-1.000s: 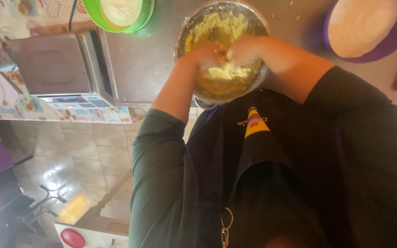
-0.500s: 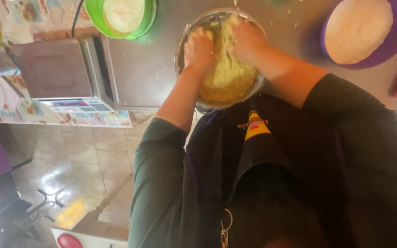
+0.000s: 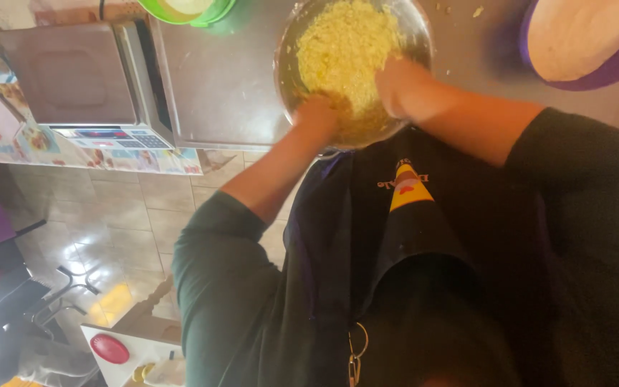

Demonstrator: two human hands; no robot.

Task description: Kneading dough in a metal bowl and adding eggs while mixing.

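A round metal bowl (image 3: pixel 286 54) stands on the steel counter (image 3: pixel 216 86) and holds a crumbly yellow dough (image 3: pixel 345 46). Both my hands are inside the bowl at its near side. My left hand (image 3: pixel 317 118), on a green-sleeved arm, presses into the darker, wetter dough by the near rim. My right hand (image 3: pixel 401 87), on a dark-sleeved arm, is curled against the pile's near right edge. The fingertips of both hands are buried in the dough. My dark apron fills the lower view.
A flat kitchen scale (image 3: pixel 73 79) sits to the left on the counter. A green bowl (image 3: pixel 195 8) is at the top edge. A purple bowl with pale dough (image 3: pixel 582 39) is at the top right. Tiled floor and a red round object (image 3: pixel 109 347) lie lower left.
Both hands have pulled back from the far side of the bowl to its near side. The dough now lies heaped and uncovered at the far side.
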